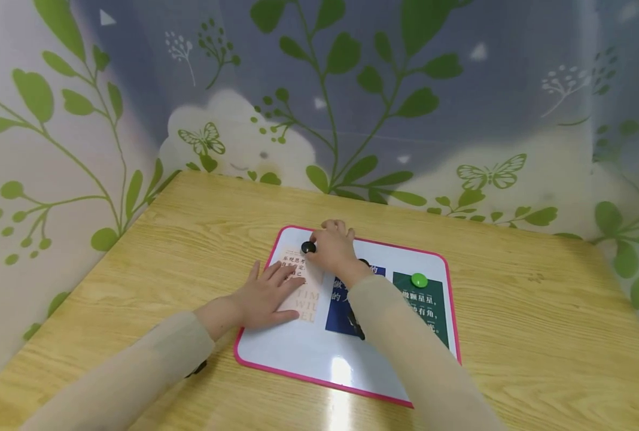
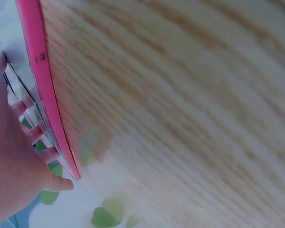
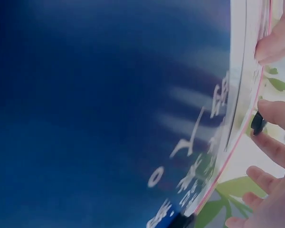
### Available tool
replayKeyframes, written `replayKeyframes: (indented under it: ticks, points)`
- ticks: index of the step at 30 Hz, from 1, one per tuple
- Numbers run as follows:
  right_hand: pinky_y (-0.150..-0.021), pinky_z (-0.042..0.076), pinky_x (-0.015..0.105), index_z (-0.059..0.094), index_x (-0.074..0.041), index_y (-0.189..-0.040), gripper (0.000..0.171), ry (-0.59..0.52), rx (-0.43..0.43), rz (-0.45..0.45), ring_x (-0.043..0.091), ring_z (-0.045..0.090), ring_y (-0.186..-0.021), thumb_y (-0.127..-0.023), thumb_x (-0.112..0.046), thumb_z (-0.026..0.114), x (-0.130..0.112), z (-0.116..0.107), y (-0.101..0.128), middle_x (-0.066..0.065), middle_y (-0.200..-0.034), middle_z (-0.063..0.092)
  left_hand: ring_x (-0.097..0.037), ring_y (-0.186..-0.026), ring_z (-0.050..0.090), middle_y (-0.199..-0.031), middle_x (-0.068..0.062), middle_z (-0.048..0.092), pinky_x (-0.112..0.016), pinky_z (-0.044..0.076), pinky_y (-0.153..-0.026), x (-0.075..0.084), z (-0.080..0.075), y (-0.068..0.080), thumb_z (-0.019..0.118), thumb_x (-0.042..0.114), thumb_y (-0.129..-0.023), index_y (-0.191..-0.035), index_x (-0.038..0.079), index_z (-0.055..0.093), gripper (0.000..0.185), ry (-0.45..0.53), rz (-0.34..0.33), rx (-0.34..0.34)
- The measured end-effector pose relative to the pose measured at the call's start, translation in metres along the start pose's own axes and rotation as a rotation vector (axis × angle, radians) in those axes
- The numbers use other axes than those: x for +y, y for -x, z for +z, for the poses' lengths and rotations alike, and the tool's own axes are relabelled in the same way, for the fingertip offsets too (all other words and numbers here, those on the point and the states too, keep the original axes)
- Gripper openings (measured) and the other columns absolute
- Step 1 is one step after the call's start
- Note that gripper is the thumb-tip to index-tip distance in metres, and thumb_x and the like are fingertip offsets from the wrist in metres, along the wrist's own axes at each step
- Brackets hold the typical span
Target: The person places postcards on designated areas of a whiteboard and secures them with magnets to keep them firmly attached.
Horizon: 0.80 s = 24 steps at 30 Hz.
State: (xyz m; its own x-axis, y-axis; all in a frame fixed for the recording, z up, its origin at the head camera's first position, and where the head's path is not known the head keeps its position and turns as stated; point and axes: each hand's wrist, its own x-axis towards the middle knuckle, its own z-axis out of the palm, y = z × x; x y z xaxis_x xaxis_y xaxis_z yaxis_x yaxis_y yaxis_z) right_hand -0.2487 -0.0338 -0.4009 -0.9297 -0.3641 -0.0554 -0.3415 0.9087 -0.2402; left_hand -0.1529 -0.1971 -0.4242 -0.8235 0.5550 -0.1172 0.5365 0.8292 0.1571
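Note:
A whiteboard (image 1: 292, 353) with a pink rim lies flat, bearing three cards. My left hand (image 1: 262, 299) rests with spread, straight fingers over the left part of the pale printed card (image 1: 311, 299). At that card's top edge, my right hand (image 1: 332, 246) pinches a round black magnet (image 1: 309, 247) between thumb and finger. The right wrist view shows the magnet (image 3: 258, 122) held by its sides. Beneath my right forearm is a dark blue card (image 1: 338, 317), partly hidden, with another black magnet (image 1: 364, 262) at its top. A green magnet (image 1: 419, 280) sits on the dark green card (image 1: 432, 293).
The board lies on a light wood-grain table (image 1: 529, 335). Behind and to the left stands a leaf-patterned wall covering (image 1: 352, 108). Below my left sleeve, a small black object (image 1: 197, 369) shows in part.

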Motion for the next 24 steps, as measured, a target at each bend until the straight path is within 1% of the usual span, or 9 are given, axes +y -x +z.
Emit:
replayKeyframes:
  ticks: [7, 14, 24]
  points:
    - [-0.109, 0.020, 0.058, 0.066, -0.015, -0.112, 0.035, 0.000, -0.006, -0.017, 0.034, 0.025, -0.137, -0.086, -0.038, 0.065, -0.0048, 0.0020, -0.0014, 0.013, -0.143, 0.039, -0.044, -0.138, 0.024, -0.150, -0.019, 0.029, -0.072, 0.013, -0.104, -0.0007, -0.0004, -0.0006, 0.044, 0.051, -0.094, -0.143, 0.015, 0.034, 0.062, -0.010, 0.002, 0.001]
    - [-0.110, 0.018, 0.058, 0.066, -0.014, -0.113, 0.035, 0.016, -0.022, -0.023, 0.034, 0.025, -0.137, -0.086, -0.036, 0.066, -0.0088, 0.0043, -0.0011, 0.014, -0.144, 0.038, -0.043, -0.140, 0.022, -0.152, -0.017, 0.027, -0.071, 0.011, -0.105, 0.0008, -0.0021, -0.0017, 0.043, 0.052, -0.094, -0.144, 0.018, 0.033, 0.062, -0.007, -0.017, -0.034]
    - [-0.110, 0.017, 0.059, 0.066, -0.013, -0.114, 0.034, 0.017, -0.037, -0.048, 0.035, 0.024, -0.138, -0.086, -0.033, 0.066, -0.0098, 0.0079, -0.0006, 0.013, -0.143, 0.039, -0.042, -0.140, 0.021, -0.153, -0.015, 0.025, -0.071, 0.011, -0.105, 0.0005, -0.0011, -0.0009, 0.043, 0.053, -0.093, -0.144, 0.018, 0.033, 0.062, -0.004, -0.032, -0.049]
